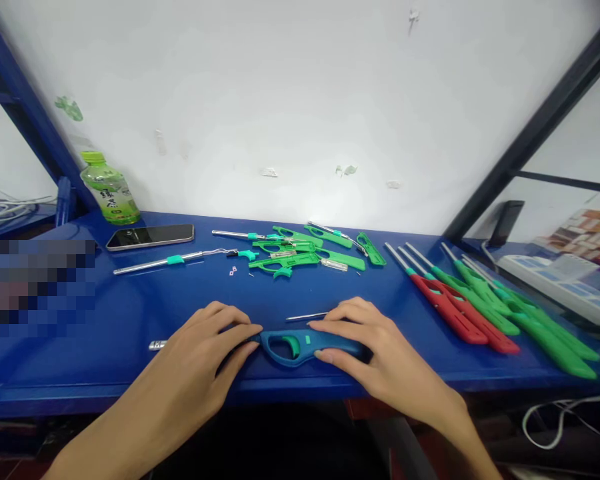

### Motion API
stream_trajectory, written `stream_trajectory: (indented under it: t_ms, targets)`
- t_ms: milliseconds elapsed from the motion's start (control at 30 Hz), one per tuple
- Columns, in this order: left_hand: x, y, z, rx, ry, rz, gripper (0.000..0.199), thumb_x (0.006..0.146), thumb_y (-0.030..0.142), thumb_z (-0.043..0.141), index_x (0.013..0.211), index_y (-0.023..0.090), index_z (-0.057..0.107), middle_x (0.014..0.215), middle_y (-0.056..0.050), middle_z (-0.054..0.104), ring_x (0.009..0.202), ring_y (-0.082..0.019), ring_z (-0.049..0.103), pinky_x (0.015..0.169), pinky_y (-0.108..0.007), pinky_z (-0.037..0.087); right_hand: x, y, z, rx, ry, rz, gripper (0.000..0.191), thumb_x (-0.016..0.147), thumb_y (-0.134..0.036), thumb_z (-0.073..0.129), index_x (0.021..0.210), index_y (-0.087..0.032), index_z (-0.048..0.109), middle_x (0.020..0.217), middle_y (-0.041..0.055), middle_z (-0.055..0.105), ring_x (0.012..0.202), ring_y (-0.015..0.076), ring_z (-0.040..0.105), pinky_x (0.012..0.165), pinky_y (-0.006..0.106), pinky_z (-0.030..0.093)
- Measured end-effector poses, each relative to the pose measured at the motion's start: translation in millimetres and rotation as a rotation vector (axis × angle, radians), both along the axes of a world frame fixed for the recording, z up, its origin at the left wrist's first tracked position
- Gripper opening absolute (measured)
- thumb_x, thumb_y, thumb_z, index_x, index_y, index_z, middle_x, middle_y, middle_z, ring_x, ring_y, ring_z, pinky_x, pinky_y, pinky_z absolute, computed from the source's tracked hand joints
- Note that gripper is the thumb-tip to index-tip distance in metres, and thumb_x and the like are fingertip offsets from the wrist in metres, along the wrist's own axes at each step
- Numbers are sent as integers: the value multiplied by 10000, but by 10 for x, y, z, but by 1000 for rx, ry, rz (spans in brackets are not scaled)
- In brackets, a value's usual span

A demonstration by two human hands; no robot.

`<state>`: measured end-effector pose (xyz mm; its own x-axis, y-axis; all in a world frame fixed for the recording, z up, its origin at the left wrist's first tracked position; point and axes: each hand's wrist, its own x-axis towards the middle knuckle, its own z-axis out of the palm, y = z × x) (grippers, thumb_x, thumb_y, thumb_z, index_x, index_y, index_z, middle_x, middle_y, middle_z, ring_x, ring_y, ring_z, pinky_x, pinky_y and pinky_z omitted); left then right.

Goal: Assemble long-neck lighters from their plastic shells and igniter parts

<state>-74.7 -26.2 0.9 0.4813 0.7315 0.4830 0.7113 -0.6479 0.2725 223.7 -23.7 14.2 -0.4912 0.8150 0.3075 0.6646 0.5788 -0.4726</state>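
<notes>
A blue gas lighter [307, 347] with a green trigger lies across the front of the blue table, gripped at both ends. My left hand [200, 360] pinches its neck; the metal tip shows beyond the hand at the left. My right hand [370, 343] holds the handle between thumb and fingers, covering its far end. Just behind the lighter, a thin metal rod [305, 317] reaches under my right fingers; whether they touch it I cannot tell. Farther back lie opened green lighter shells [285, 263] with loose inner parts, and a loose metal lighter tube [155, 265] with wires and a green trigger.
Finished-looking red lighters [450, 310] and green lighters [545, 333] lie in a row at the right. A phone [150, 236] and a green drink bottle [111, 190] stand at the back left. A white wall rises behind the table, with dark blue posts at both sides.
</notes>
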Motion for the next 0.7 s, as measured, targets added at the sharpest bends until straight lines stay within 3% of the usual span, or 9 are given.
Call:
stream_trajectory:
  t_ms: [333, 567, 700]
  targets:
    - [20, 23, -43, 15, -12, -51, 252, 1099, 247, 513, 1183, 238, 750, 1059, -46, 702, 961, -226, 629, 840, -378, 556, 36, -49, -58, 22, -22, -9, 341, 1039, -424, 678, 1370, -357, 722, 1293, 46, 715, 1218, 268, 622, 1123, 500, 459]
    - [22, 22, -18, 153, 113, -72, 329, 1094, 155, 452, 1215, 165, 758, 1043, -86, 695, 896, -231, 602, 780, -388, 546, -28, -143, -40, 197, -122, -53, 337, 1058, -352, 652, 1384, -307, 721, 1218, 74, 702, 1144, 274, 605, 1041, 489, 456]
    - [20, 13, -11, 186, 161, -55, 318, 1086, 147, 461, 1221, 156, 749, 1047, -92, 686, 888, -236, 591, 793, -398, 533, -53, -177, -62, 208, -109, -57, 352, 1084, -296, 604, 1425, -294, 696, 1199, 75, 687, 1124, 261, 597, 1016, 473, 451]
